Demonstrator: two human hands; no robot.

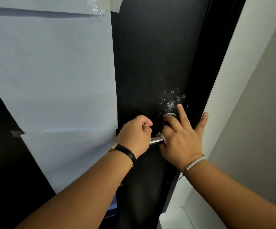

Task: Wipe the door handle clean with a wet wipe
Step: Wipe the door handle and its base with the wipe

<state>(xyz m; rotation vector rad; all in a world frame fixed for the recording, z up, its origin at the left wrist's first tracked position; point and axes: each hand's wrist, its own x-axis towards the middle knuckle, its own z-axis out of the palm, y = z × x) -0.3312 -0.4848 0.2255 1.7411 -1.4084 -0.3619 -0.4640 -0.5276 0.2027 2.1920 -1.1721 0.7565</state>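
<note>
A shiny chrome lever door handle [156,140] sticks out of a black door [150,63]; only a short stretch of it shows between my hands. My left hand [136,133] is closed around the handle's free end. My right hand [181,138] covers the inner part near the round base [170,115], with a small white edge of the wet wipe [160,135] peeking out under its fingers; its index finger and thumb stretch up against the door. Most of the wipe is hidden.
White smears [172,100] mark the door just above the handle base. Large white paper sheets [51,71] are taped over the door's left part. The black door frame [213,63] and a pale wall [258,96] stand close on the right.
</note>
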